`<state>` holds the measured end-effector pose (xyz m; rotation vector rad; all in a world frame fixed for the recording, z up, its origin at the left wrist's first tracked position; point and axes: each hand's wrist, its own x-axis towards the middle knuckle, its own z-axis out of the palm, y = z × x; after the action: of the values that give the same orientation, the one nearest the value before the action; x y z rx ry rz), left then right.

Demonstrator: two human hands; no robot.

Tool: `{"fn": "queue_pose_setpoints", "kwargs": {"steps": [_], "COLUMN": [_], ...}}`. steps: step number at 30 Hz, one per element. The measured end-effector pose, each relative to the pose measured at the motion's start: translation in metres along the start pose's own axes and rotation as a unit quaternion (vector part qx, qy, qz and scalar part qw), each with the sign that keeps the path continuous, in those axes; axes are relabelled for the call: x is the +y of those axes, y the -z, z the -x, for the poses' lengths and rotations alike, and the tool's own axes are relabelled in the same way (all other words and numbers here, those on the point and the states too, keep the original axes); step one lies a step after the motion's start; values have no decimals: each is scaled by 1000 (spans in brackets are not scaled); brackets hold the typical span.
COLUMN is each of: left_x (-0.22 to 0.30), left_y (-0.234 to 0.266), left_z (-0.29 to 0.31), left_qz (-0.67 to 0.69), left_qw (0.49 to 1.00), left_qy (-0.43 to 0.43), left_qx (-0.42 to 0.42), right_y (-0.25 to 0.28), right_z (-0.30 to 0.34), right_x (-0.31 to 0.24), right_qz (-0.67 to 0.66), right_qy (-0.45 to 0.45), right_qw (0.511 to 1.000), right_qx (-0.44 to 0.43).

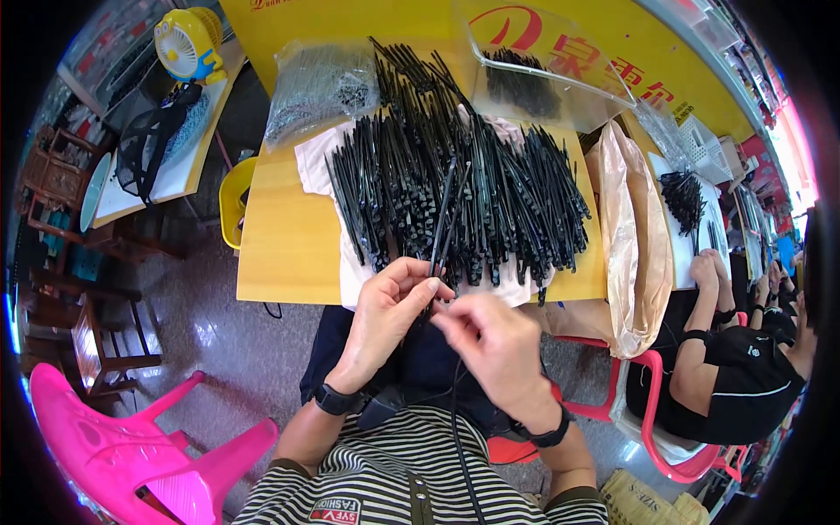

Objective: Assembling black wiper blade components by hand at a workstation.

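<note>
My left hand (pixel 381 313) is closed around thin black sticks (pixel 444 214), which stand up between thumb and fingers at the table's near edge. Beside it, my right hand (pixel 495 343) has its fingers pinched at the lower end of these sticks. It is slightly smeared, and whatever its fingertips hold is too small to name. Just beyond both hands spreads a large heap of similar black sticks (pixel 394 184) with small shiny ends toward me. They lie on a pale pink cloth (pixel 317 164) over the yellow table (pixel 280 254).
Behind the heap are a clear bag (pixel 319 87) of small parts and a clear bin (pixel 573 109). A brown paper bag (pixel 626 254) stands at the table's right edge. A pink plastic chair (pixel 114 446) is at left. A co-worker (pixel 726 376) in black sits right.
</note>
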<state>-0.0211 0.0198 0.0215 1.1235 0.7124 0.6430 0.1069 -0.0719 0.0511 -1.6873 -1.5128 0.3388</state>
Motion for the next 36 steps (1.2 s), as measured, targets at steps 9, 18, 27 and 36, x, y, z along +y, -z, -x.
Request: {"fn": "queue_pose_setpoints", "kwargs": {"steps": [9, 18, 27, 36], "left_x": [4, 5, -2, -5], "left_y": [11, 16, 8, 4], "left_z": [7, 10, 8, 8], "left_qz": [-38, -68, -209, -271], "left_qw": [999, 995, 977, 961], "left_qy": [28, 36, -16, -35], "left_qx": [-14, -63, -41, -31], "right_y": [29, 26, 8, 4], "right_z": [-43, -33, -18, -10], "right_x": [18, 25, 32, 37], "right_qz": [153, 105, 92, 89], "right_qy": [175, 113, 85, 79], "right_qw": [972, 981, 987, 988], "right_qx": [44, -118, -97, -97]}}
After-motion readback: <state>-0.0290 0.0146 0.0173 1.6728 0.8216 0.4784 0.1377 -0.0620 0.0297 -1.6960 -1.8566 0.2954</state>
